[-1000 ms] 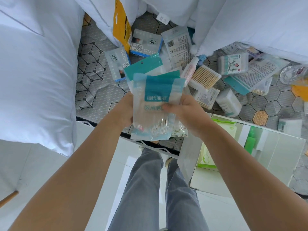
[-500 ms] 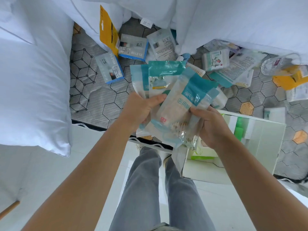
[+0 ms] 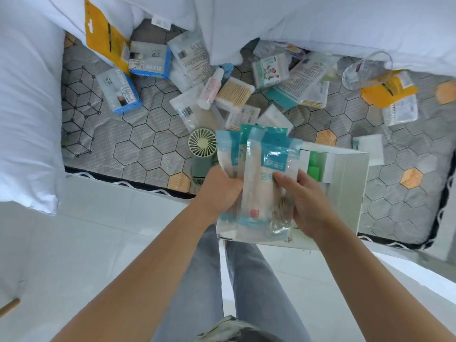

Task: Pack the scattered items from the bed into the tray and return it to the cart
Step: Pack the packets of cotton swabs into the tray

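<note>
Snugly between left hand (image 3: 221, 191), right hand (image 3: 309, 206): packets (image 3: 262, 169)

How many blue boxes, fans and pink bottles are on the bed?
Blue boxes: 2
Fans: 1
Pink bottles: 1
Total: 4

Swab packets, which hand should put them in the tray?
Probably the right hand: it grips the swab packets on the side nearest the tray, while the left hand holds the far side.
</note>
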Motion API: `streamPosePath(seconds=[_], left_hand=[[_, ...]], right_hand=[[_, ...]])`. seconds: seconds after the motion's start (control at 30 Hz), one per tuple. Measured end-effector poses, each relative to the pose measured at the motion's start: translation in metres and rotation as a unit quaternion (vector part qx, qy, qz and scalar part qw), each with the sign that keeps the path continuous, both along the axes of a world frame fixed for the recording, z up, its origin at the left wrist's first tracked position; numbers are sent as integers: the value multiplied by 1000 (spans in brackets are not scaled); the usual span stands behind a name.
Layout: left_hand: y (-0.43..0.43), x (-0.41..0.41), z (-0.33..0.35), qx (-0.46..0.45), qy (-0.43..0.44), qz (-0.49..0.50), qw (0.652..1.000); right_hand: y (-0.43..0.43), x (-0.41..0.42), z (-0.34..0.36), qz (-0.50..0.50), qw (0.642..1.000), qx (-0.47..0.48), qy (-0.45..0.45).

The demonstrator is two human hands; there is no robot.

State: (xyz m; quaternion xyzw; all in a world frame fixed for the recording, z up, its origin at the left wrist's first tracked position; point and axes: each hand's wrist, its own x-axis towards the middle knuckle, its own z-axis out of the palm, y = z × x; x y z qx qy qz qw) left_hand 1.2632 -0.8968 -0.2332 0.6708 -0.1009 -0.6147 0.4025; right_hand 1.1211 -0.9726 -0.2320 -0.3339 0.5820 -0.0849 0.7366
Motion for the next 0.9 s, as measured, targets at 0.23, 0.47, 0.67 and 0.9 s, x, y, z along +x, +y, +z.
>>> streamPosePath(seconds=[0.23, 0.47, 0.67, 0.9], left_hand=[[-5, -50, -23, 118, -1, 60, 991], [-18, -49, -47, 180, -5, 69, 981], [-37, -49, -75, 185, -112, 84, 973], [-27, -71, -81, 131, -390, -105, 905]], right_hand=[[-5, -55, -26, -6, 998, 60, 19], [-19, -59, -58, 3, 995, 81, 57], [-27, -53, -91, -23, 991, 86, 103], [-31, -57, -99, -9, 991, 83, 100]])
